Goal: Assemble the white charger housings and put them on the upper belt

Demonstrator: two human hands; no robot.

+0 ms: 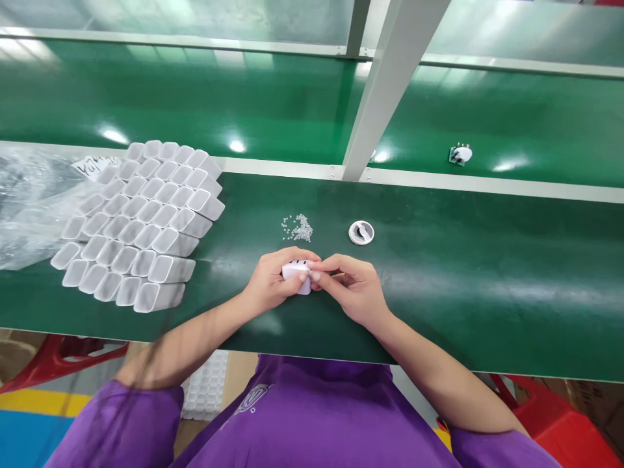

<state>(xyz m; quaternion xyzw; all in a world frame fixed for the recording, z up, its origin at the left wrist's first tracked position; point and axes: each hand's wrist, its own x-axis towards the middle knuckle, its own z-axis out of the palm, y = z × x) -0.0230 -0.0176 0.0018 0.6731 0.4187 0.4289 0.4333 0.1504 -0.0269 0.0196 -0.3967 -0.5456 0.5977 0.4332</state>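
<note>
Your left hand [270, 283] is clamped around a small white case [294, 268], held just above the near part of the green table [487, 279], in front of your chest. Your right hand [358, 289] has thumb and forefinger together at the case's right end — whether they pinch a small piece, you cannot tell from here. Just beyond your hands lies a scatter of clear bits [303, 229], with a round white roll [356, 238] to its right. Rows of white boxes [168, 268] lie well to the left, beside a plastic bag [34, 214].

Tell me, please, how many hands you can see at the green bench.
2: the left hand holds the white piece from its left; the right hand touches its right side. No others show.
</note>
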